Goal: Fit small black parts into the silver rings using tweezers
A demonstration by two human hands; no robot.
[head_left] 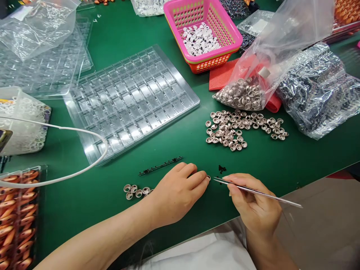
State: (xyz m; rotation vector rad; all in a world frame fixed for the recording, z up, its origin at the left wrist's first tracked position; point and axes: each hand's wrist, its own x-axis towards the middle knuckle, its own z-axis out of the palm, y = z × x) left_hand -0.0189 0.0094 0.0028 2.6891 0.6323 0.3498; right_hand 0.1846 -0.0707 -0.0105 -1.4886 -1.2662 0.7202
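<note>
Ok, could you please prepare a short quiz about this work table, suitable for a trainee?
1. Which hand holds the slim, silver-coloured metal tweezers?
2. True or false: the pink perforated plastic basket contains small white oval pieces.
3. Which thing is at the fingertips of the left hand?
a) a thin white cable
b) a small round silver-coloured piece
c) a clear plastic tray with pockets

Key:
1. The right hand.
2. True.
3. b
</note>
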